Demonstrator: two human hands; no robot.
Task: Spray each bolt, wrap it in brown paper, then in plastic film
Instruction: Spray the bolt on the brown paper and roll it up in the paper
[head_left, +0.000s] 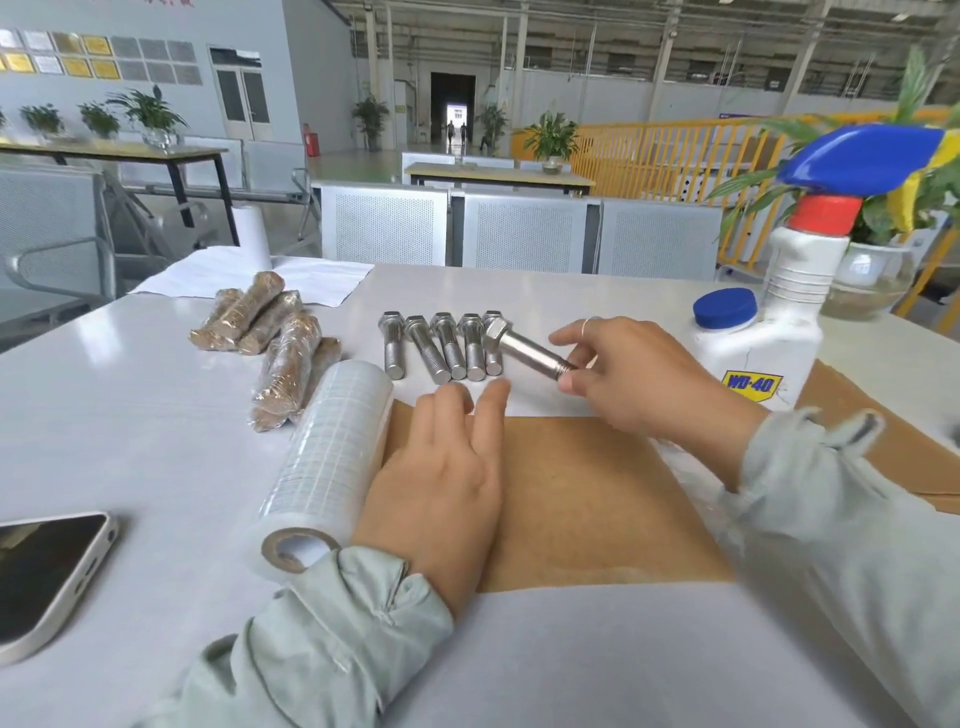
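The right hand (618, 374) is pinching a bolt (524, 349) by its threaded end between thumb and fingertips, and the bolt is hanging tilted just above the row of bare bolts (441, 345), its hex head over the last one in that row. The left hand (441, 478) is resting flat, fingers straight and a little spread, on the brown paper (587, 499), holding the sheet down. I think the grip is the weak point: only the tip of a smooth heavy bolt is being held, so it may slip, fall on the row and make the others roll. If the person is reaching for the sprayer (795, 291) with the bolt over the paper, oil may also be wetting the sheet, and the film roll (327, 457) lying beside the left hand may roll away when the paper moves. Wrapped bolts (280, 348) are piling at the far left, a phone (47, 577) is lying near the edge. The table (130, 415) is white and glossy. Around us a big hall is showing metal benches, potted plants and a yellow railing.
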